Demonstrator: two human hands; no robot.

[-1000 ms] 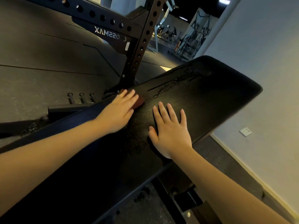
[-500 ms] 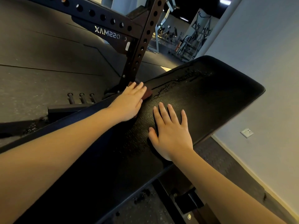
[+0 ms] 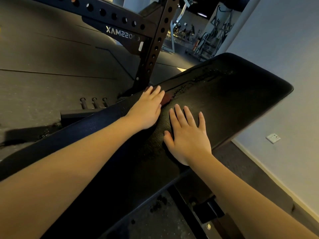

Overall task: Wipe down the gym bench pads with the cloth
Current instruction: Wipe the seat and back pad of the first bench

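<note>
Presses a small reddish-brown cloth [image 3: 166, 100] flat onto the black bench pad [image 3: 238, 100] with the left hand [image 3: 146, 109], fingers straight and together, none curled round the fabric. Shows only a corner of it past the fingertips, close to the pad's edge nearest the perforated rack upright [image 3: 156, 47]. Rests the right hand [image 3: 188, 137] just beside, palm down and fingers spread on bare pad, gripping nothing.

Seems a thin, limp, light thing to handle: likely to bunch or slide out from under a flat palm. Best kept under broad, even pressure, or gathered in a fold between thumb and fingers.

Looks firm and steady beneath, with a grained cover and a cracked strip [image 3: 189, 83] running lengthwise just ahead of the cloth. Probably apt to snag fabric there, so calls for a lighter pass along that line.
</note>
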